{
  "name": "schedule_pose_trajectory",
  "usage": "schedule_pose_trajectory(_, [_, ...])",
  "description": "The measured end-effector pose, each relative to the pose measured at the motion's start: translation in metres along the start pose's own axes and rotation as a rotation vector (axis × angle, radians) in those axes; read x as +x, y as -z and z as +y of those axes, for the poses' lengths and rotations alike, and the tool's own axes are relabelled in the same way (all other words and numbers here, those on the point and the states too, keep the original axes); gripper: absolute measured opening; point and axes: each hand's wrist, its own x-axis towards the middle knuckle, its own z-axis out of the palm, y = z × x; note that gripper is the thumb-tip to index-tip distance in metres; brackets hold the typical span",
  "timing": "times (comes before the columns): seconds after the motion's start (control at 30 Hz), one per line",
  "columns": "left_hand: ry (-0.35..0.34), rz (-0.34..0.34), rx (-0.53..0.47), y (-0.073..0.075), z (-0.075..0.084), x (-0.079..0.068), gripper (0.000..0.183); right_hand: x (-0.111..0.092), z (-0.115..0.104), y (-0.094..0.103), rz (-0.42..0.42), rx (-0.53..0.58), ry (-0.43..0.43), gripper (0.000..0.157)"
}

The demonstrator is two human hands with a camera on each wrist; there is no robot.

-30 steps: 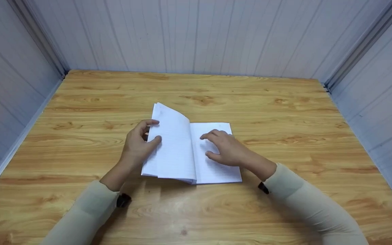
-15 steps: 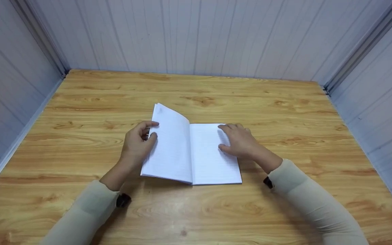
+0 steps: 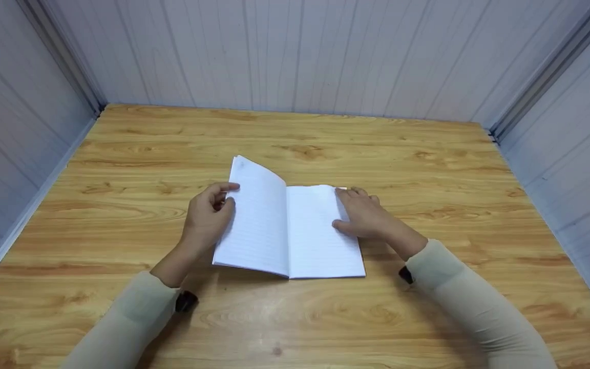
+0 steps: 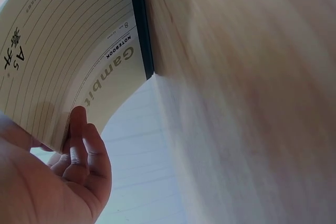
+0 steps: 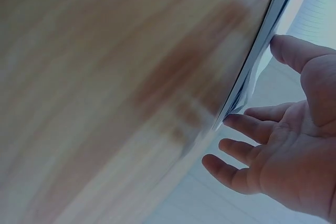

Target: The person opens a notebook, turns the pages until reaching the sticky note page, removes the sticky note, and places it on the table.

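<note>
A notebook (image 3: 320, 236) with lined white pages lies spread on the table. My left hand (image 3: 207, 212) holds its raised left part by the outer edge, thumb on the page side and fingers behind. In the left wrist view the cream back cover (image 4: 68, 51) bears printed lines and the word "Gambit", above the fingers of the left hand (image 4: 84, 166). My right hand (image 3: 364, 212) touches the outer edge of the right page near its top corner, where the paper bulges slightly. In the right wrist view, the thumb and fingertips of the right hand (image 5: 286, 140) stand apart along the page edge.
The notebook rests on a wood-grain table (image 3: 295, 323). Pale panelled walls (image 3: 295, 56) enclose the table at the back and on both sides. A dark strap piece (image 3: 186, 301) shows below the left sleeve (image 3: 126, 318).
My right hand has moved from over the right page to its outer edge. Loose leaves have settled onto the left part. The top edge of the right page now bulges. The left hand stays nearly still.
</note>
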Motion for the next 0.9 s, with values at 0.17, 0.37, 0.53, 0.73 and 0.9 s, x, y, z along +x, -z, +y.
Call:
schedule_pose_trajectory(0.17, [0.003,0.005,-0.007,0.0002,0.0028,0.0002,0.030,0.0012,-0.0024,0.0017,-0.002,0.022,-0.006,0.083])
schedule_pose_trajectory(0.37, [0.010,0.004,-0.002,-0.0001,0.0031,-0.0002,0.030,0.0036,-0.0038,-0.0003,0.022,0.067,0.022,0.084])
schedule_pose_trajectory(0.53, [0.013,0.004,-0.015,-0.0008,0.0025,-0.0019,0.030,0.0044,-0.0043,-0.0020,0.064,0.132,0.061,0.083])
schedule_pose_trajectory(0.73, [0.008,-0.001,-0.015,-0.0014,0.0023,-0.0018,0.030,0.0025,-0.0042,-0.0003,0.128,0.211,0.094,0.080])
schedule_pose_trajectory(0.9, [0.005,-0.006,0.023,-0.0002,0.0030,0.0000,0.031,0.0015,-0.0047,0.0017,0.279,0.286,0.096,0.079])
